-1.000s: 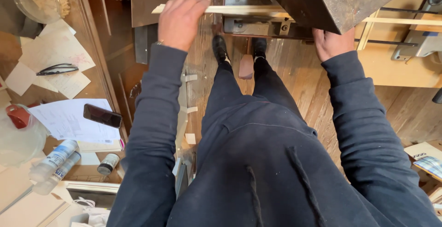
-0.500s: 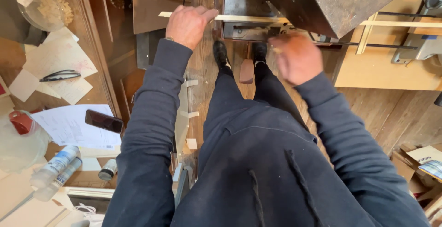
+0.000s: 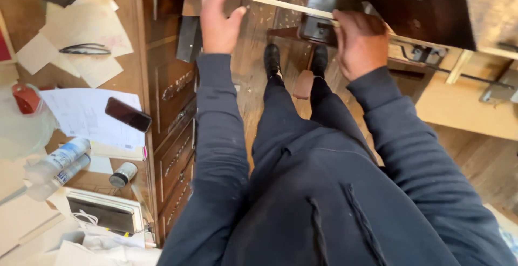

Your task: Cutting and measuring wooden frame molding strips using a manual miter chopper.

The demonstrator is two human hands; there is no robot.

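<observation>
A thin pale wooden strip [image 3: 270, 1] runs across the top of the head view and passes into a dark metal machine block [image 3: 318, 26]. My left hand [image 3: 218, 20] is lifted beside the strip's left end with fingers spread, the thumb close to the strip; it holds nothing. At the machine block, my right hand [image 3: 359, 42] has its fingers curled over the strip. A large dark machine body [image 3: 431, 7] fills the top right. My legs and black shoes [image 3: 272, 58] stand below, on a plank floor strewn with shavings.
A wooden chest of drawers [image 3: 172, 109] stands at the left; its top carries papers [image 3: 81, 112], a dark phone [image 3: 128, 114], glasses [image 3: 83, 49], plastic bottles [image 3: 54, 161] and a small jar [image 3: 123, 174]. By my feet lies a brown wooden block [image 3: 304, 84]. Pale boards [image 3: 464, 104] are at the right.
My right hand has moved left from under the machine body onto the strip by the block. My left hand has lifted off the strip and spread its fingers. The camera tilted closer.
</observation>
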